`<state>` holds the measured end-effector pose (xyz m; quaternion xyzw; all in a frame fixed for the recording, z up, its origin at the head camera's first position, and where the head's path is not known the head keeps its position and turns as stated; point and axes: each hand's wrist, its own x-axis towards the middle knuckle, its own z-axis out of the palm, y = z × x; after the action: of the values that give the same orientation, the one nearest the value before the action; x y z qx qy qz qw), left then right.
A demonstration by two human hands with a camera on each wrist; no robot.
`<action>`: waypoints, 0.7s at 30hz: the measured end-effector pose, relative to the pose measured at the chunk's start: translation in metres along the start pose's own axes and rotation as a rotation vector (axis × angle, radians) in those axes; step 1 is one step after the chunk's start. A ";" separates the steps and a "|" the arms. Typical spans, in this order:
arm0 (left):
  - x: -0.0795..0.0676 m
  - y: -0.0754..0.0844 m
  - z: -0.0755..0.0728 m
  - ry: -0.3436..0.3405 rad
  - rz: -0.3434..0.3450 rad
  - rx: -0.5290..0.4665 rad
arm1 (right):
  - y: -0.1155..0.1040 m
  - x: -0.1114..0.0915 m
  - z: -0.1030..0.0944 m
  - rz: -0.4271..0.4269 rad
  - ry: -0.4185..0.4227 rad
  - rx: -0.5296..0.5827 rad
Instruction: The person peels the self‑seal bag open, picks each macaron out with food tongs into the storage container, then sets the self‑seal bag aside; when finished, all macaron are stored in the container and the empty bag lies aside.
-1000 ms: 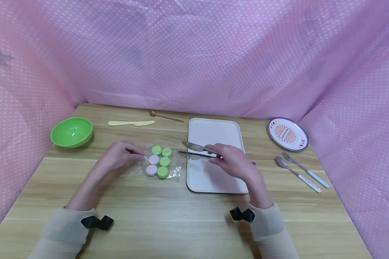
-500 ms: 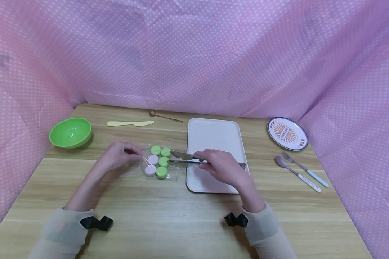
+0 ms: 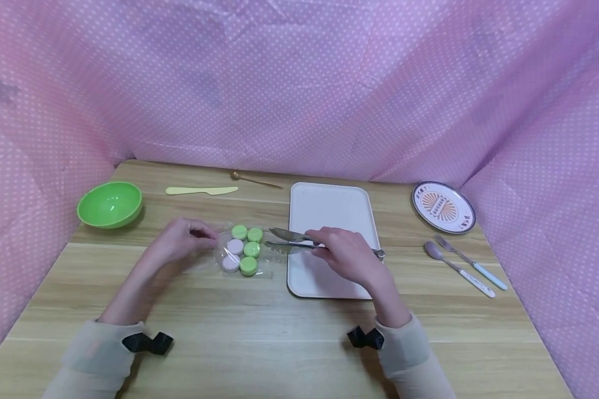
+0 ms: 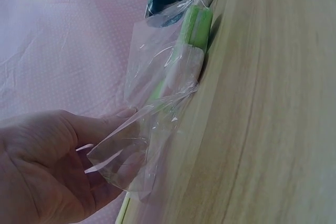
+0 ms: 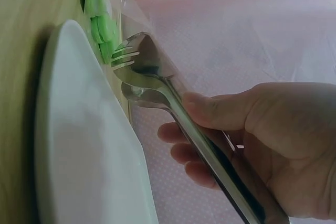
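Observation:
A clear plastic bag (image 4: 149, 72) with several green macarons (image 3: 248, 266) and two pale lilac macarons (image 3: 231, 262) lies left of the white tray (image 3: 329, 282). My left hand (image 3: 184, 241) pinches the bag's near-left edge, thumb in front and fingers behind the film. In my right hand (image 3: 346, 255) is a pair of metal serving tongs (image 5: 191, 129), one end spoon-shaped, the other with fork tines. They are gripped over the tray with their ends spread apart, pointing left. In the head view these ends reach the bag's right side, close beside the green macarons.
A green bowl (image 3: 111, 205) stands at the far left. Behind the bag lie a yellow knife (image 3: 202, 190) and a small gold spoon (image 3: 257, 180). To the right are a patterned plate (image 3: 443, 207), a spoon (image 3: 459, 269) and a fork (image 3: 471, 261). Pink dotted cloth encloses the table.
My right hand has moved left with the tongs, their ends reaching over the green macarons, then drawn slightly back right. My left hand stays almost still at the bag.

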<state>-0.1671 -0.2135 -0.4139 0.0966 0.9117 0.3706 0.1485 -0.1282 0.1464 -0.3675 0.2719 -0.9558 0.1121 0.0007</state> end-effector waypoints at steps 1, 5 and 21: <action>0.000 0.000 0.000 -0.001 -0.005 0.000 | 0.000 0.000 0.000 -0.003 -0.007 0.001; -0.001 0.000 0.000 -0.004 -0.015 0.003 | -0.004 0.002 0.004 -0.018 -0.044 -0.003; -0.001 0.002 0.002 0.025 0.028 0.009 | -0.017 0.007 0.020 -0.038 -0.049 -0.046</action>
<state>-0.1650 -0.2107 -0.4137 0.1054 0.9137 0.3698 0.1316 -0.1242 0.1242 -0.3827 0.2924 -0.9525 0.0836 -0.0143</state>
